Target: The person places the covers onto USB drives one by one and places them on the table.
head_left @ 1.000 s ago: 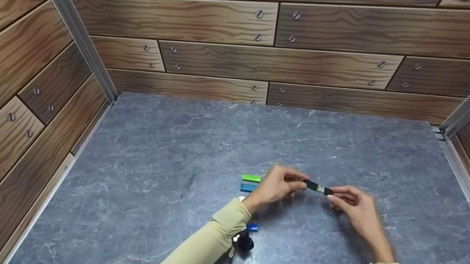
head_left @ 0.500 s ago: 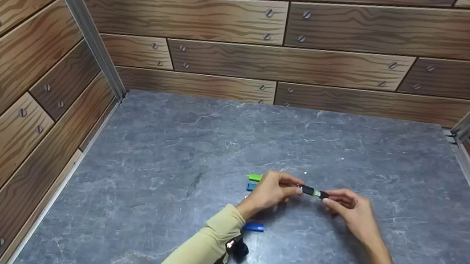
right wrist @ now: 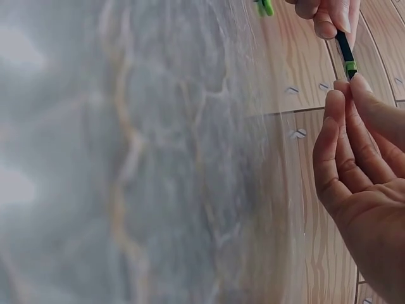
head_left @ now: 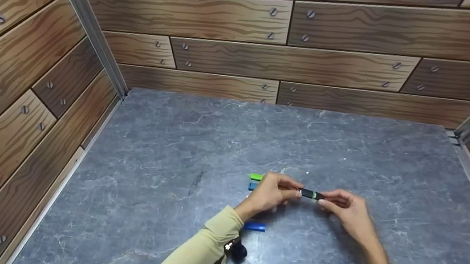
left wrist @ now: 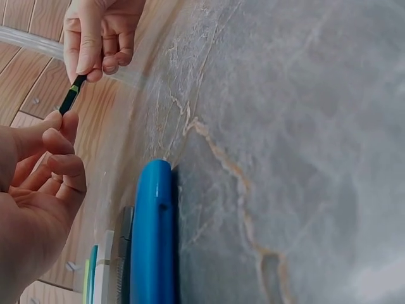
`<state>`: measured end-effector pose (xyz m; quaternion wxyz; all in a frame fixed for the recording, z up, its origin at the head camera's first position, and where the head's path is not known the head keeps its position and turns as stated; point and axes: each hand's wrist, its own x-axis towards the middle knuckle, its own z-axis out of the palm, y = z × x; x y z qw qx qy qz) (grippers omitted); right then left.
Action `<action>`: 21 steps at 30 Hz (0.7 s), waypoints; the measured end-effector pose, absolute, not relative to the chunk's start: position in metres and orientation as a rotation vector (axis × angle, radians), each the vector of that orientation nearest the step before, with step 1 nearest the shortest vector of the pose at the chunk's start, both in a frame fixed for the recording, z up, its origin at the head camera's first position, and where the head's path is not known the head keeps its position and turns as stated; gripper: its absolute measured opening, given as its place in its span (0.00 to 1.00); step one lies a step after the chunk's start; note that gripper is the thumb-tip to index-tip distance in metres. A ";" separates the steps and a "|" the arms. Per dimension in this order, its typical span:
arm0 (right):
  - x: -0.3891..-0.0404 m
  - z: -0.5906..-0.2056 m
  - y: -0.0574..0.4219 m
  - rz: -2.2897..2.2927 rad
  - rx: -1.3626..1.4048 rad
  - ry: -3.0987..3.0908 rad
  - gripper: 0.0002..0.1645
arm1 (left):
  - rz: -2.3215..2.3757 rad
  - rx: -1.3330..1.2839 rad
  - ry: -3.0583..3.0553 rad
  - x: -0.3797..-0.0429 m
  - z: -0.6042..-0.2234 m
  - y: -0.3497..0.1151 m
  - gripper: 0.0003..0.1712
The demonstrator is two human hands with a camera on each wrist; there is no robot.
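Between the two hands, over the middle right of the table, is a black USB flash drive (head_left: 309, 194) with a green band. My left hand (head_left: 270, 193) pinches the drive's body between thumb and fingertips. The right hand (head_left: 351, 212) pinches the black cap at the other end. In the right wrist view the green band (right wrist: 350, 65) shows between the two grips, and no metal plug is visible. Both hands' other fingers are loosely curled, as the left wrist view shows of the left hand (left wrist: 41, 190).
Beside the left forearm, several more sticks lie in a column: bright green (head_left: 256, 176), teal (head_left: 252, 186), white (left wrist: 105, 263), dark grey (left wrist: 125, 253) and blue (head_left: 255, 227). The hand and sleeve partly cover them. Wood-patterned walls (head_left: 226, 59) enclose the grey marbled table (head_left: 162, 141).
The hands have drawn together and the cap has slid onto the drive, covering the metal plug that showed before. The head view has shifted slightly.
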<state>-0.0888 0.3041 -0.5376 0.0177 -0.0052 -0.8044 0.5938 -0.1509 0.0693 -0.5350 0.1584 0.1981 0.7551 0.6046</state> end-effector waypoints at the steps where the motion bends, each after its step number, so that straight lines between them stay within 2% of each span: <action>1: -0.089 -0.538 0.304 1.845 -0.019 -2.500 0.17 | 1.729 0.563 2.154 -0.151 -0.536 0.069 0.14; 14: -0.093 -0.535 0.294 1.840 -0.025 -2.514 0.16 | 1.735 0.539 2.147 -0.150 -0.537 0.063 0.13; 21: -0.099 -0.533 0.288 1.829 -0.025 -2.549 0.18 | 1.610 0.675 2.231 -0.157 -0.530 0.055 0.14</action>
